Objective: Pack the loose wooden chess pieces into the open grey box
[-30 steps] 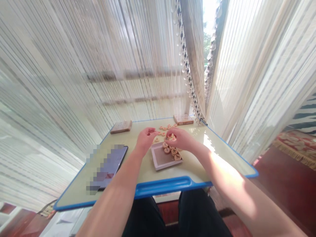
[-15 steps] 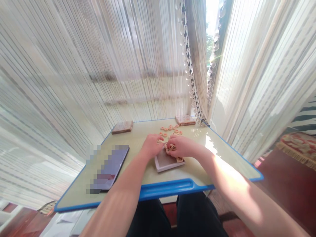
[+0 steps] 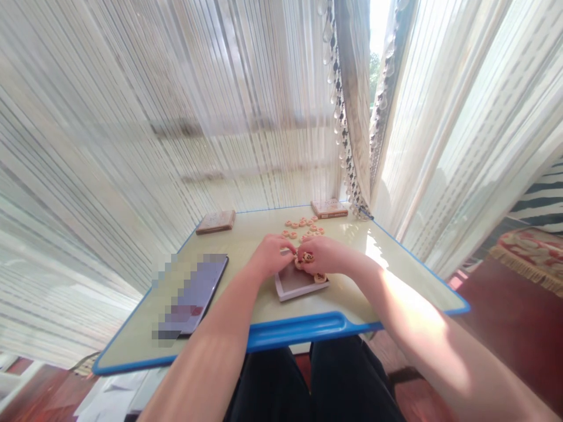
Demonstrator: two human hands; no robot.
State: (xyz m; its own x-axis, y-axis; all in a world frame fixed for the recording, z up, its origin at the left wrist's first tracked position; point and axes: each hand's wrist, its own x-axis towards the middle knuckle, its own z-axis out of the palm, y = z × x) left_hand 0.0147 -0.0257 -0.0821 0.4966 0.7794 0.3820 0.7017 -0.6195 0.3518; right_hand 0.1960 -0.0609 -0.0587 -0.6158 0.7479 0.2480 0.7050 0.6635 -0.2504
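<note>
A shallow open box point(image 3: 294, 286) lies on the small table in front of me, with a round wooden xiangqi piece point(image 3: 320, 278) in its right corner. Above the box's far part, my right hand point(image 3: 320, 253) is curled around a few xiangqi pieces point(image 3: 307, 257). My left hand point(image 3: 273, 255) reaches in from the left, its thumb and fingers closed together at the edge of those pieces. Its fingertips partly hide what they pinch. Beyond both hands, several more xiangqi pieces point(image 3: 302, 222) with red markings lie scattered on the tabletop.
The yellowish table point(image 3: 352, 299) has a raised blue rim. A tablet point(image 3: 204, 293), partly pixelated, lies at the left. Flat boxes stand at the back left point(image 3: 216, 222) and back right point(image 3: 329, 208). String curtains point(image 3: 246, 105) hang close behind the table.
My left hand's fingers have drawn in, closing toward the pieces at my right hand. The right hand stays over the box with its pieces. The view has shifted slightly.
</note>
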